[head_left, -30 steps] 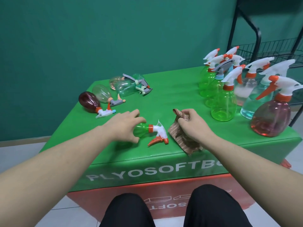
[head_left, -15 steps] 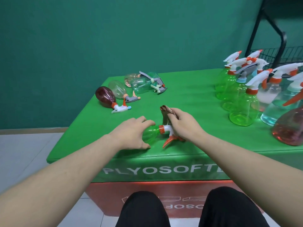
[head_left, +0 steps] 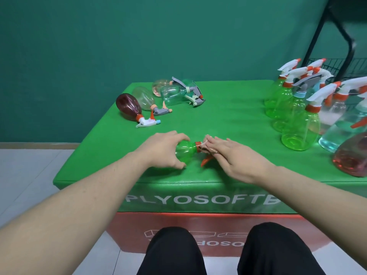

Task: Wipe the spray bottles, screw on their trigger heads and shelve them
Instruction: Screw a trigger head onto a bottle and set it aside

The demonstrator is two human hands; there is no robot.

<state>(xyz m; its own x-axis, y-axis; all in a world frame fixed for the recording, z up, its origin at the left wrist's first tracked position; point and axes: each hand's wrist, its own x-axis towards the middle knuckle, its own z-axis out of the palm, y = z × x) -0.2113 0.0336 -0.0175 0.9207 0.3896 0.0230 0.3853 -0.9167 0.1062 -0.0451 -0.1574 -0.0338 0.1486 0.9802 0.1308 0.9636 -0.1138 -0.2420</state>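
Fingers of the left hand (head_left: 162, 150) curl round the body of a small green spray bottle (head_left: 185, 152) lying on its side near the desk's (head_left: 228, 116) 6 o'clock edge, neck pointing toward 3 o'clock. Just beside it, the right hand (head_left: 236, 155) covers the trigger head with a brown cloth (head_left: 206, 148), fingers straight and close together, pressing the cloth down; an orange trigger lever (head_left: 206, 161) pokes out below. At 10 o'clock lie a dark red bottle (head_left: 129, 107) and several clear ones on their sides. At 3 o'clock stands a cluster of upright green bottles (head_left: 299, 128), with a wire rack (head_left: 337, 66) behind
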